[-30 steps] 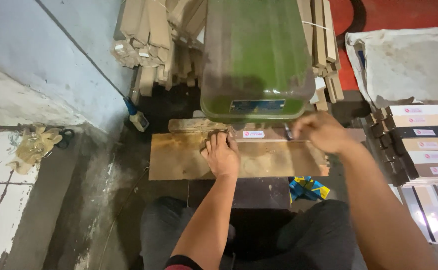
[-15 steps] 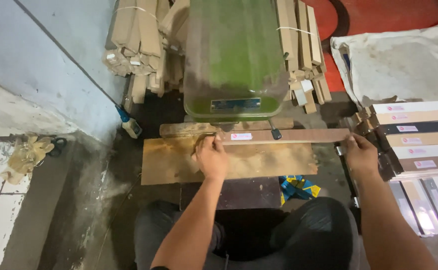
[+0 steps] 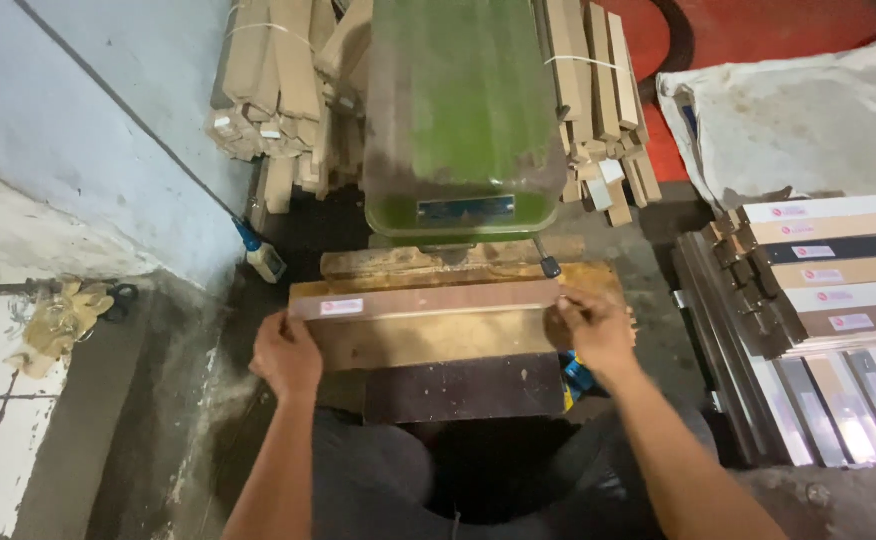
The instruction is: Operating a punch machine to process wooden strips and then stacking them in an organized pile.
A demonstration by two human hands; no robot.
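Your left hand (image 3: 286, 355) and right hand (image 3: 592, 327) pinch both ends of the brown labelled strip (image 3: 428, 300), lying flat at 6 o'clock of the green press (image 3: 463, 120); stacked strips (image 3: 838, 270) wait at 3 o'clock.

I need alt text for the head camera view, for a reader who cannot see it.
Two bare hands, left hand and right hand, hold the ends of a brown moulding strip on a worn wooden board before a green machine. More strips are stacked at right, wood bundles behind.
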